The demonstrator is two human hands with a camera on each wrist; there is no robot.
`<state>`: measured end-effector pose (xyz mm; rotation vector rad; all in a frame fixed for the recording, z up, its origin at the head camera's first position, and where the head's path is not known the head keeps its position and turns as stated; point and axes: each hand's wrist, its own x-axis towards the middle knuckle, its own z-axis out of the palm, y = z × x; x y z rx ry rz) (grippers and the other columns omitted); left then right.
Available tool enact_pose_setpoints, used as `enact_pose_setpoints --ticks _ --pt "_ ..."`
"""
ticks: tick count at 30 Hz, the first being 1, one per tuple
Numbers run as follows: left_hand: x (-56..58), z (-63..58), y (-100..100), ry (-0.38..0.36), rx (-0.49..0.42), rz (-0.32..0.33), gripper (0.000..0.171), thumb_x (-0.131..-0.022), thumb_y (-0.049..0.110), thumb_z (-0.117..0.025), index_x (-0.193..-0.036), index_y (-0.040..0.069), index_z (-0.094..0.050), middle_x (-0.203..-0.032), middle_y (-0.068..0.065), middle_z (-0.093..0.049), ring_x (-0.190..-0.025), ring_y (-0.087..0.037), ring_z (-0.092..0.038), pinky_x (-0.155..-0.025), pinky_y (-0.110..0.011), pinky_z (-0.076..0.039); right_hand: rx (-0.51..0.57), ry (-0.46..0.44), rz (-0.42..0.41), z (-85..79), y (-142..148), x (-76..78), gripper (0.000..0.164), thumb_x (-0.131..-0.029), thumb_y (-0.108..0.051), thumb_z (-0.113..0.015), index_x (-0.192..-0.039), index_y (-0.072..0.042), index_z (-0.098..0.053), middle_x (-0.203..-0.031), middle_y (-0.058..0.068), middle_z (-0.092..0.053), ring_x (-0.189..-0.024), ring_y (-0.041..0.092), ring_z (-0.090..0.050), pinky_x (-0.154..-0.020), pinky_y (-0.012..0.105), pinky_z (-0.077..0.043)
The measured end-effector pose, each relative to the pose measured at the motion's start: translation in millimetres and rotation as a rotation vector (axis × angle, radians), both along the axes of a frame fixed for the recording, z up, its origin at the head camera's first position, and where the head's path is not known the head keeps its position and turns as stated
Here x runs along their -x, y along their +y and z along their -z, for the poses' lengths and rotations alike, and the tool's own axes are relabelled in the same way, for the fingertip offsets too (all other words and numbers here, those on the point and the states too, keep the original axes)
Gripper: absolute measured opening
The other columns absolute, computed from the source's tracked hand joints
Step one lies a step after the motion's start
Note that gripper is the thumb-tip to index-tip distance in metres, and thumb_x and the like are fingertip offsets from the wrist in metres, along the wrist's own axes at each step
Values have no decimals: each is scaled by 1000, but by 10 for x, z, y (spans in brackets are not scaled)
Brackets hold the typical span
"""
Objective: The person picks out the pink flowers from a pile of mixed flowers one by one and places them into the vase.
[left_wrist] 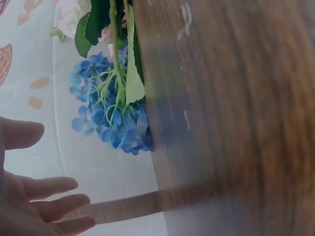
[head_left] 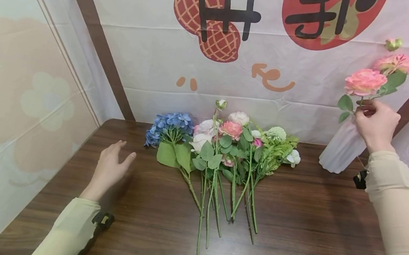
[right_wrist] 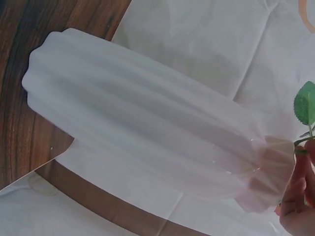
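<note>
My right hand (head_left: 378,121) pinches the green stem of a pink flower (head_left: 366,82) at the mouth of a white ribbed vase (head_left: 341,147). In the right wrist view the fingertips are beside the rim of the vase (right_wrist: 147,118), and a leaf (right_wrist: 305,103) shows above them. How far the stem reaches inside is hidden. My left hand (head_left: 110,167) hovers over the table's left side, fingers extended, holding nothing. Closest to it lies a blue hydrangea (head_left: 171,126); the left wrist view shows its blue petals (left_wrist: 115,118) beyond the fingers.
White and pink roses (head_left: 231,130), a pale green pompom flower (head_left: 276,133) and green foliage lie mid-table, stems toward me. The brown wooden table (head_left: 290,234) ends against a printed white cloth (head_left: 142,47) behind.
</note>
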<state>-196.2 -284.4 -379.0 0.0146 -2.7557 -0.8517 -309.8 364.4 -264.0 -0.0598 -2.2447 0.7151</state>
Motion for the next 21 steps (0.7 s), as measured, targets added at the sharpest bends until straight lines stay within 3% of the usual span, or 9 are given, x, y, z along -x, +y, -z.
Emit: enact_pose_setpoints --ticks 3,6,8,10,13,16,21 --pt "1 4 1 1 0 0 65 -97 37 -48 -140 -9 -34 -146 -33 -29 -134 -54 -20 -105 -68 -18 37 -51 -2 -3 22 -18 38 -85 -22 -50 -114 -7 -68 -63 -46 -34 -58 -26 -34 -98 38 -33" --pt "8 7 -4 9 0 4 65 -97 37 -48 -140 -9 -35 -146 -33 -30 -133 -54 -21 -105 -68 -18 53 -43 30 -5 32 -29 38 -86 -30 -53 -115 -10 -68 -69 -43 -47 -61 -24 -35 -87 24 -35" --pt "14 9 -9 16 3 4 64 -97 37 -48 -140 -9 -35 -146 -33 -30 -133 -54 -21 -105 -67 -18 64 -8 51 -9 32 -27 38 -86 -35 -55 -112 -11 -69 -69 -43 -48 -61 -25 -35 -77 16 -32" --pt "22 11 -15 26 5 5 64 -97 36 -49 -139 -10 -35 -146 -34 -30 -133 -55 -21 -105 -67 -18 69 42 48 -19 25 -23 36 -88 -35 -56 -107 -8 -71 -68 -44 -47 -61 -26 -35 -79 14 -32" --pt "37 11 -22 43 17 3 63 -97 35 -49 -139 -10 -36 -145 -34 -30 -133 -55 -21 -104 -68 -17 88 89 34 -33 12 -14 34 -89 -30 -56 -103 -4 -71 -60 -49 -33 -61 -28 -35 -91 22 -33" --pt "51 9 -24 63 26 -2 63 -96 35 -49 -138 -10 -37 -145 -34 -30 -132 -56 -21 -103 -69 -17 109 95 42 -38 3 -16 31 -89 -28 -58 -103 -4 -71 -57 -50 -30 -60 -27 -34 -97 34 -32" --pt "69 15 -23 73 28 -2 63 -96 35 -50 -138 -10 -37 -145 -34 -31 -132 -55 -21 -103 -69 -17 109 61 96 -25 16 -13 30 -87 -27 -61 -105 -6 -72 -55 -49 -30 -57 -25 -32 -86 31 -33"
